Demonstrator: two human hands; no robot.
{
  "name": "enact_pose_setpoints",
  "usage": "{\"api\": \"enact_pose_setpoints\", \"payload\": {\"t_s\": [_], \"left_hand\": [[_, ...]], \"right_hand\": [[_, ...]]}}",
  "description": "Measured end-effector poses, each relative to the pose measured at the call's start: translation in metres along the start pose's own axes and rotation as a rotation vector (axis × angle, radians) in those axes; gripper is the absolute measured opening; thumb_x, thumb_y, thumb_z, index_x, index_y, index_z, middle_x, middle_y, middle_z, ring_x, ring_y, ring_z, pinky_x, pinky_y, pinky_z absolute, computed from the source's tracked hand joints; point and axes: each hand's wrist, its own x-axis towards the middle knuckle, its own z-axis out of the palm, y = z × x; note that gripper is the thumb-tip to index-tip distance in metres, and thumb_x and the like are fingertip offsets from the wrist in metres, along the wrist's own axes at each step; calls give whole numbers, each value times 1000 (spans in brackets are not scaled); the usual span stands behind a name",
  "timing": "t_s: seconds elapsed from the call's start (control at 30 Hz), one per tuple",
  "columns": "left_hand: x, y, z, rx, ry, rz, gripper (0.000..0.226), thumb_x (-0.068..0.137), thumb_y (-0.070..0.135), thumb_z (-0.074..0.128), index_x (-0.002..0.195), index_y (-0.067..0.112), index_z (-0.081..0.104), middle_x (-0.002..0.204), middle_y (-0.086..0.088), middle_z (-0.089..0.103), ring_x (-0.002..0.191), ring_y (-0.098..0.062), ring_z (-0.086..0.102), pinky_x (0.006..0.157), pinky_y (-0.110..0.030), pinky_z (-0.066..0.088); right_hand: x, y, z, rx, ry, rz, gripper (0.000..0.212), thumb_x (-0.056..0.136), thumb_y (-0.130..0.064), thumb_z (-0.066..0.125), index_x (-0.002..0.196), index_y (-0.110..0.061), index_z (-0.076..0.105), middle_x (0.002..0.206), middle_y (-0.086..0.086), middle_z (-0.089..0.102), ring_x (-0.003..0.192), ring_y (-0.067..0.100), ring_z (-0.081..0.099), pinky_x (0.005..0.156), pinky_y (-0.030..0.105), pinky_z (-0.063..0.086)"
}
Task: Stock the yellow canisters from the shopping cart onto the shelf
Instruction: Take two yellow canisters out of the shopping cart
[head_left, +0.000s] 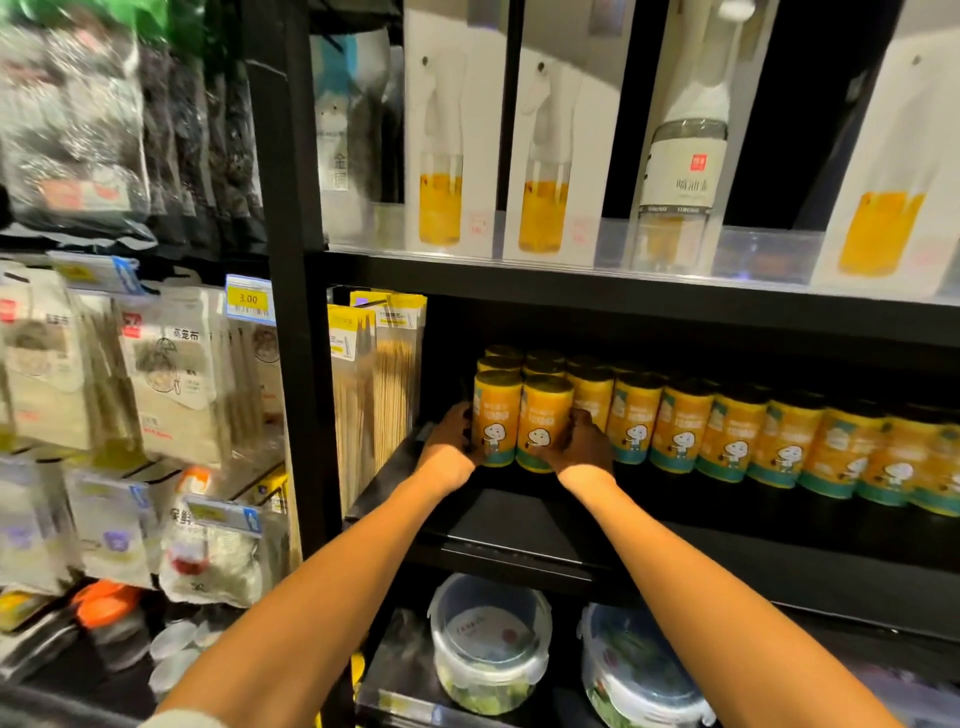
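**On the black shelf, two yellow canisters between both hands**

On the middle black shelf (519, 519), the person has both bare arms stretched forward. Left hand (451, 441) curls its fingers round the outer side of the left front canister (496, 418); right hand (582, 441) wraps round the right front canister (543, 423). The two canisters stand upright, touching each other, squeezed between the hands at the left end of the shelf's stock.

Behind this pair, more yellow canisters (545, 364) stand in short files toward the back of the shelf. To the right of the pair, a long row of canisters (779, 441) runs along the shelf, each yellow with a dark lid, a teal band at the base and a white cartoon figure on the label. What they hold cannot be seen.

Left of the pair, still on that shelf, packs of bamboo skewers (374, 395) stand upright.

Above the shelf, white cartons (447, 150) picture spray bottles part-filled with yellow oil, and one clear spray bottle (680, 176) stands unboxed among them.

Below the shelf, two round clear tubs (488, 644) with clip lids sit side by side; greenish inserts show inside them.
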Motion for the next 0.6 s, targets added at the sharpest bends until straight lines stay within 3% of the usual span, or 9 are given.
{"api": "enact_pose_setpoints", "payload": {"t_s": [0.07,0.1,0.17,0.27,0.33,0.43,0.5,0.6], "left_hand": [[-8,6,-1,-39,-5,-50,38,103,17,49,139,5,49,145,-20,50,99,-30,61,77,-35,51],[-15,5,-4,61,31,-40,41,100,15,55,139,8,48,146,-16,49,103,-29,61,81,-33,50],[-28,1,-5,224,-57,27,57,93,12,63,145,13,42,141,-13,52,121,-31,55,91,-28,45],[-52,-3,-15,372,-143,48,44,93,31,66,126,4,54,112,-16,62,110,-34,59,76,-33,49],[-70,-3,-22,367,-132,98,54,93,38,64,136,9,48,129,-14,55,124,-32,50,91,-35,45],[-121,-5,-33,296,-71,233,62,95,38,62,150,24,36,157,0,32,147,-19,26,117,-37,30],[-164,-7,-34,272,-19,319,60,96,38,61,150,31,36,160,11,27,149,-9,19,119,-33,24],[-229,-14,-36,274,43,367,57,98,36,59,150,33,36,160,18,23,148,0,18,117,-20,19]], "right_hand": [[1,0,-1,-6,-26,2,82,76,-32,84,143,-13,42,144,15,52,131,37,51,106,48,43],[0,2,-2,-14,-47,-3,84,76,-32,83,146,-15,40,147,14,49,133,37,48,108,48,42],[-9,8,-6,4,-107,-3,84,78,-30,81,148,-17,38,150,11,47,135,35,47,108,46,43],[-41,11,-28,-23,-191,13,61,85,-34,74,137,-12,48,133,9,58,120,33,57,90,34,47],[-65,14,-45,19,-163,-35,50,85,-40,74,120,-13,52,118,6,59,109,27,58,80,29,43],[-114,16,-72,170,-159,-193,67,88,-41,72,143,-22,39,142,-12,42,128,9,43,101,29,41],[-149,25,-84,255,-164,-295,68,91,-38,69,149,-33,34,151,-19,36,138,2,37,111,27,35],[-207,45,-95,369,-151,-405,54,93,-27,68,141,-35,46,144,-20,46,137,3,42,111,24,37]]}}
